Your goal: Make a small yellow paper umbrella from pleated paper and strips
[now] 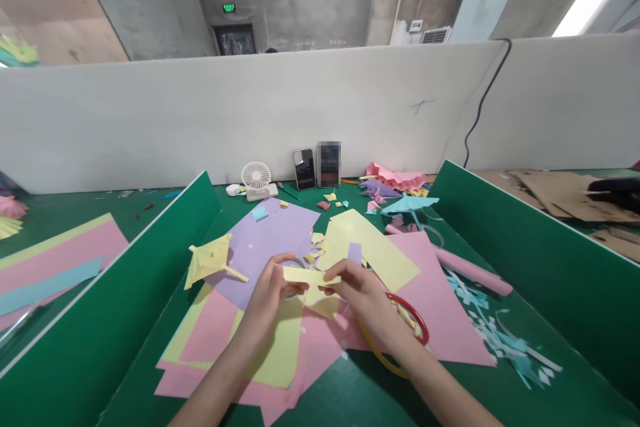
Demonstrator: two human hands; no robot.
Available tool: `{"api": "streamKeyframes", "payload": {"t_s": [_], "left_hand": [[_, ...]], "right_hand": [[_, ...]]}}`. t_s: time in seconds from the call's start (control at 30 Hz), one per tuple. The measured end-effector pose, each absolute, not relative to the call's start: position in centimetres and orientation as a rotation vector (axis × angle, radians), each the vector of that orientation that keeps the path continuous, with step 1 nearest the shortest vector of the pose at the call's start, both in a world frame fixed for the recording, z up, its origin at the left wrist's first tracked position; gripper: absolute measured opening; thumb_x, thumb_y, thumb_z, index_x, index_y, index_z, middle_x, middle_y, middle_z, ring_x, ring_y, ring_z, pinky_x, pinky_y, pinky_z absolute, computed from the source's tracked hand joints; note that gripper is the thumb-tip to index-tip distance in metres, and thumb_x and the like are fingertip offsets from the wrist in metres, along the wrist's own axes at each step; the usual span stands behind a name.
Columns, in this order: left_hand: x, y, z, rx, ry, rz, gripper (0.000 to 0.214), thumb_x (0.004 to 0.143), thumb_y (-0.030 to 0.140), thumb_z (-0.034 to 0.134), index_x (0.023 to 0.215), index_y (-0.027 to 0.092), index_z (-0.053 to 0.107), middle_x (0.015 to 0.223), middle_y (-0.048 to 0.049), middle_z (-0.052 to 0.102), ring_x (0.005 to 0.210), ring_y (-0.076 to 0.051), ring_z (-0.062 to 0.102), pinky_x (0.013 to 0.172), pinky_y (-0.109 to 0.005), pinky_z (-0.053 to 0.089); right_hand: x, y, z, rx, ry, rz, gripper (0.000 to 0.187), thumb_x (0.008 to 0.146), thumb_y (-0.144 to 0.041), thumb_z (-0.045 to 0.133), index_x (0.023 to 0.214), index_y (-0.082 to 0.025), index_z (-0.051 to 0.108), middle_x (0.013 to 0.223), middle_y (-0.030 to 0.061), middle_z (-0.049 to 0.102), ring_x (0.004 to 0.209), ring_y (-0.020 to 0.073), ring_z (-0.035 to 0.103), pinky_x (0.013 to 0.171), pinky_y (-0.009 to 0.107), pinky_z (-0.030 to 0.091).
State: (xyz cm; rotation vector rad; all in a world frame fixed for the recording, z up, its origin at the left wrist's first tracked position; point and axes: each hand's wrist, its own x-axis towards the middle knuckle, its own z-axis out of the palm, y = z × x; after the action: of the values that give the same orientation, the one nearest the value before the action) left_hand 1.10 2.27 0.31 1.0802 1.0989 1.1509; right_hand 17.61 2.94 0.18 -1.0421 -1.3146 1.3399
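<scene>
Between my two hands is a narrow folded strip of yellow paper (304, 276), held level above the paper pile. My left hand (273, 288) pinches its left end between thumb and fingers. On the right end, my right hand (357, 290) grips with thumb and fingertips. Below the strip lie loose yellow paper pieces and a pink sheet (430, 293). The red handle of scissors or a similar tool (413, 310) shows partly behind my right wrist. To the left stands a yellow paper umbrella (210, 260) with a rolled paper stick.
Purple (270, 227) and yellow sheets (365, 247) cover the middle. A small white fan (257, 177) and two phones (304, 169) stand at the back. A blue paper umbrella (410, 203), a pink roll (473, 270) and blue shreds (510, 340) lie right. Green dividers (545, 247) flank the desk.
</scene>
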Motion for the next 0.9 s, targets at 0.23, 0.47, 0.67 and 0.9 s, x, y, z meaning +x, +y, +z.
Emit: {"api": "streamKeyframes", "payload": {"t_s": [0.23,0.47,0.67,0.9], "left_hand": [[1.1,1.5,0.8,1.181,1.048,1.094,0.054,0.07,0.066,0.041,0.097,0.019,0.045,0.085,-0.0073,0.059,0.078,-0.023,0.061,0.062,-0.031,0.049],[1.2,2.2,0.6,1.241,1.329,1.141,0.023,0.081,0.042,0.047,0.08,0.02,0.053,0.077,0.0011,0.055,0.07,-0.015,0.061,0.064,-0.024,0.046],[1.2,2.2,1.1,1.228,1.265,1.085,0.019,0.079,0.038,0.049,0.082,0.02,0.054,0.079,0.001,0.056,0.068,-0.015,0.06,0.06,-0.025,0.047],[1.4,2.1,1.2,1.294,1.221,1.037,0.021,0.081,0.035,0.045,0.067,0.019,0.047,0.063,0.0026,0.05,0.059,-0.012,0.052,0.054,-0.023,0.045]], "right_hand": [[17.3,2.9,0.3,-1.1,-1.475,1.245,0.013,0.076,-0.03,0.054,0.078,-0.018,0.058,0.076,0.0026,0.061,0.072,0.0162,0.057,0.067,0.029,0.045],[17.3,3.2,-0.3,-1.108,-1.365,1.291,0.014,0.074,-0.028,0.053,0.085,-0.02,0.056,0.077,0.0003,0.058,0.067,0.014,0.058,0.064,0.027,0.047],[17.9,3.4,0.5,-1.229,-1.482,1.302,0.02,0.078,-0.033,0.05,0.068,-0.016,0.055,0.057,-0.0017,0.052,0.054,0.0117,0.049,0.052,0.024,0.038],[18.6,3.7,0.0,-1.233,-1.531,1.291,0.023,0.079,-0.029,0.049,0.059,-0.018,0.049,0.053,-0.003,0.049,0.049,0.0112,0.047,0.048,0.023,0.035]]}}
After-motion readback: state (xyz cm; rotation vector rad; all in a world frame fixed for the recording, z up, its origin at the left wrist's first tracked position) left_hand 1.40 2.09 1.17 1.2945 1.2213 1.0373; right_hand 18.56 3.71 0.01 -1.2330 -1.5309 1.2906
